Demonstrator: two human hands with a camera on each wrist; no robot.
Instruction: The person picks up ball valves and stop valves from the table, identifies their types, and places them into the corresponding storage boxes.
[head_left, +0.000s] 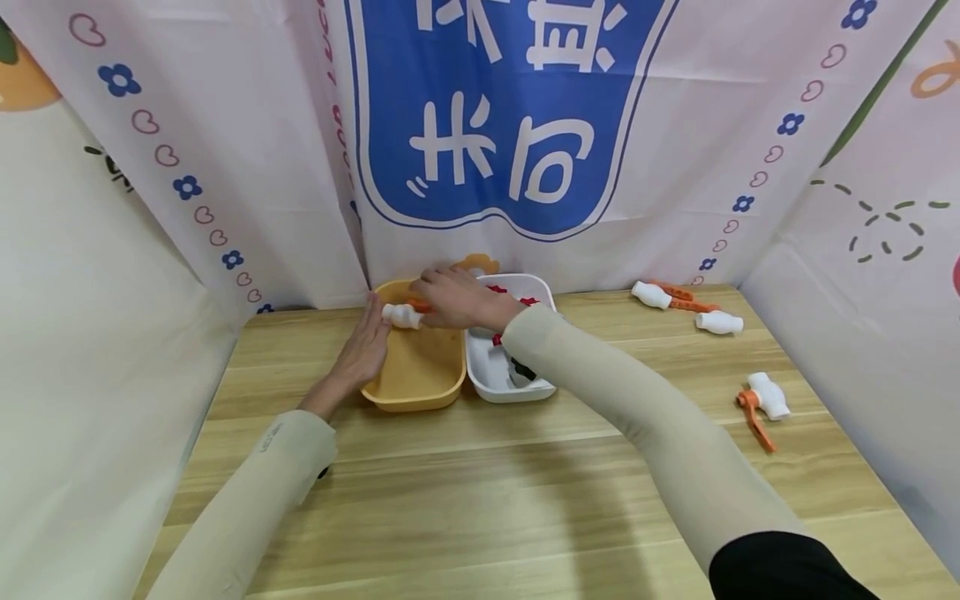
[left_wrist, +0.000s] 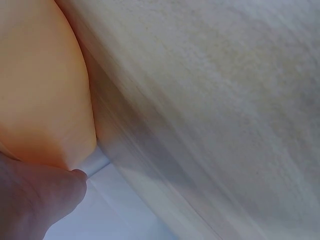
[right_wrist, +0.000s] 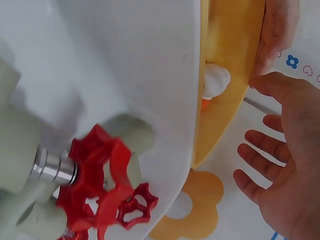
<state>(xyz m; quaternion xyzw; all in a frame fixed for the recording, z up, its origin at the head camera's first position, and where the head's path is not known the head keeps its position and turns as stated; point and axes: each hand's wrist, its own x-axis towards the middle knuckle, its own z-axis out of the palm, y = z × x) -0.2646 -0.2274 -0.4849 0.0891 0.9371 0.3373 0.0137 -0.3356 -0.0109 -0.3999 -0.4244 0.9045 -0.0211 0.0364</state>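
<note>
A yellow tray (head_left: 412, 387) stands near the back of the table. Inside it lies a white valve (head_left: 402, 316) with an orange part, seen also as a white end (right_wrist: 216, 81) in the right wrist view. My left hand (head_left: 360, 348) lies along the tray's left side, fingers extended; a fingertip touches the yellow wall (left_wrist: 45, 90) in the left wrist view. Over the back of the tray reaches my right hand (head_left: 459, 298). In the right wrist view that hand (right_wrist: 290, 160) has loose, spread fingers, with nothing seen in its grasp.
Beside the yellow tray is a white tray (head_left: 510, 396) holding grey valves with red handwheels (right_wrist: 100, 185). At the table's right lie white valves with orange handles: one pair (head_left: 651, 294) at the back, another valve (head_left: 767, 396) nearer. A printed cloth (head_left: 675, 167) hangs behind.
</note>
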